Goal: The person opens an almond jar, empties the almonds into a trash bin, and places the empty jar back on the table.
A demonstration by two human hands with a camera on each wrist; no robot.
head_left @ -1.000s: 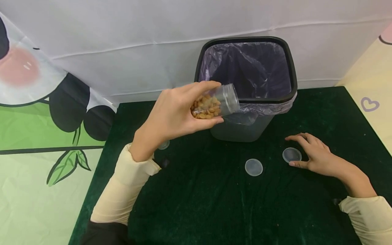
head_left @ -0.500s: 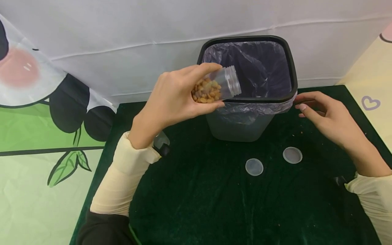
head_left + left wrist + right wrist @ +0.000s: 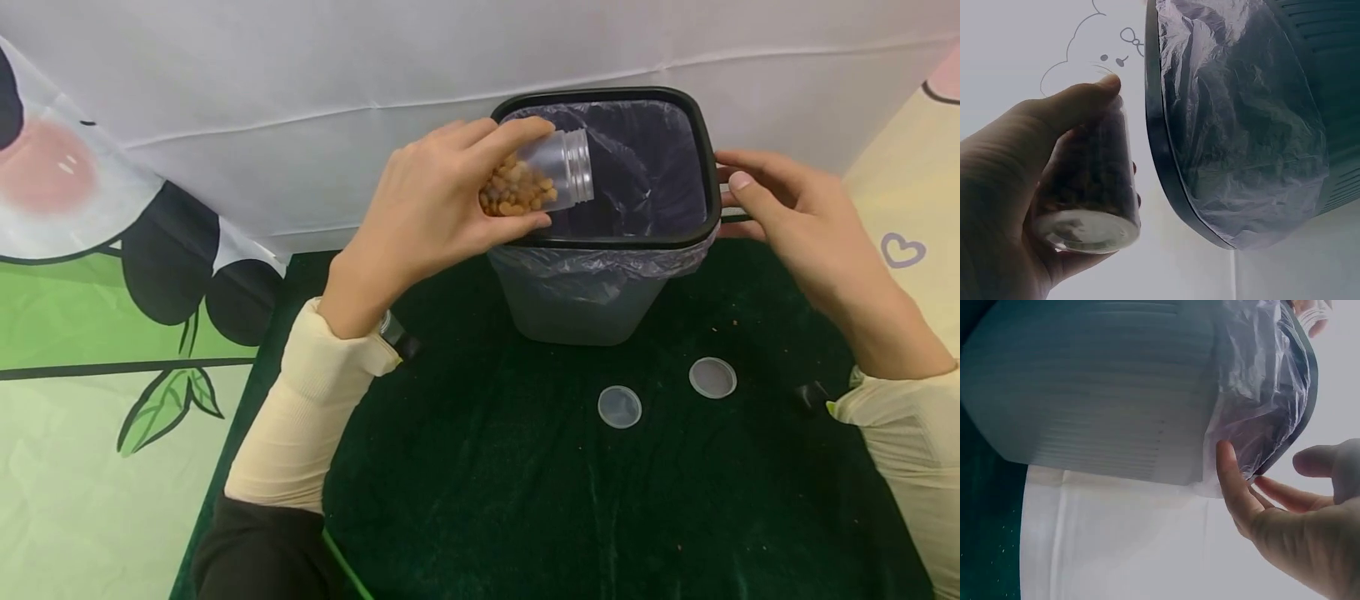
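Observation:
My left hand (image 3: 431, 200) grips a clear plastic jar (image 3: 553, 158) around its side, thumb and fingers on opposite walls. The jar lies nearly on its side over the left part of the trash bin (image 3: 581, 312), its threaded mouth uncapped and facing right. Yellow-brown nuts or beans (image 3: 517, 187) sit toward its base. The bin has a black rim and a thin plastic liner (image 3: 637, 142) folded over it. At the bin's right rim is my right hand (image 3: 825, 242), its fingertips at the liner and its thumb (image 3: 1316, 461) held away from the rim.
Two round translucent lids, a nearer lid (image 3: 619, 407) and a lid farther right (image 3: 712, 377), lie on the dark green cloth (image 3: 480, 467). A small clear container (image 3: 390, 327) shows partly behind the left cuff. A white backdrop (image 3: 337, 192) hangs behind the bin.
My left hand has raised the jar up the picture, from the bin's front rim to over its opening. My right hand has moved from beside the right lid up to the bin's right rim.

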